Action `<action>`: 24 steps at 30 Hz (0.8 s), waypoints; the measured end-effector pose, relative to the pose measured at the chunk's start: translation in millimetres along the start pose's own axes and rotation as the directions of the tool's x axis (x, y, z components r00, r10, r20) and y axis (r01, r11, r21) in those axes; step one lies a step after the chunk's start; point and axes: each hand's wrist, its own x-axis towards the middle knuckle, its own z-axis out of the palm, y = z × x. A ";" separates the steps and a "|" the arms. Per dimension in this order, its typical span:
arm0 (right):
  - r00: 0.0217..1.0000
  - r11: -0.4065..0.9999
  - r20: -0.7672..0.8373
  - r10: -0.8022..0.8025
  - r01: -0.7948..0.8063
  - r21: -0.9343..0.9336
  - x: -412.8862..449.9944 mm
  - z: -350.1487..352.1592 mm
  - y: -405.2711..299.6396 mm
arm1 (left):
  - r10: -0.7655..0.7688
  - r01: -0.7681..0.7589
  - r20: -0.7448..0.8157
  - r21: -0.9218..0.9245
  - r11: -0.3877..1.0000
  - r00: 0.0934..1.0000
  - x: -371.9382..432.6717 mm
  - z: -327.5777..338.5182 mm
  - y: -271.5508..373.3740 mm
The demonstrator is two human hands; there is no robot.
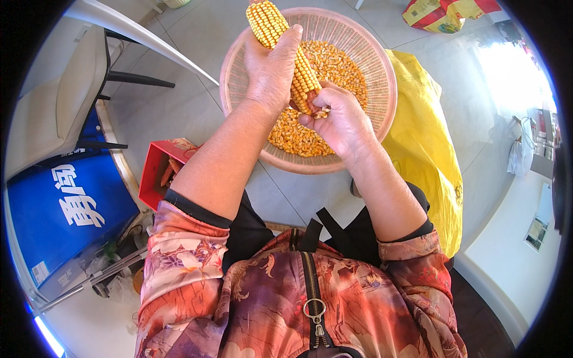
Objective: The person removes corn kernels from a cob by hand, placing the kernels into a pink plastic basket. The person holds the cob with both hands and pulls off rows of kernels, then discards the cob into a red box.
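An ear of dried yellow corn (305,77) slants across the space over a round pink plastic basket (380,85). My left hand (274,71) is wrapped around its upper part, thumb lying along the kernels. At the lower end, my right hand (342,118) pinches the ear with thumb and fingers. There a patch of bare reddish cob (314,99) shows, with a few loose kernels by the fingertips. Loose corn kernels (302,136) cover the bottom of the basket. Part of that layer is hidden behind my hands and the ear.
To the left, a red box (151,172) holds stripped cobs (169,172). A yellow sack (418,134) lies against the basket's right side. A beige chair (67,89) and a blue box (76,201) bearing writing stand at far left. Another sack (441,15) lies at the top right.
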 end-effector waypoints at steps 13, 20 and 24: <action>1.000 1.000 0.005 -0.003 0.003 -0.014 4.2 -3.7 0.0 | 0.061 -0.063 0.054 0.034 0.997 0.997 -2.8 -0.2 -1.7; 1.000 0.999 -0.004 -0.007 0.007 0.036 3.8 -4.8 3.4 | -0.017 0.018 0.030 -0.033 0.999 0.999 1.0 -2.0 1.8; 0.999 0.991 -0.027 0.022 -0.018 0.134 -1.2 2.2 -3.5 | 0.023 -0.020 -0.054 0.050 0.999 0.998 -5.7 2.8 8.1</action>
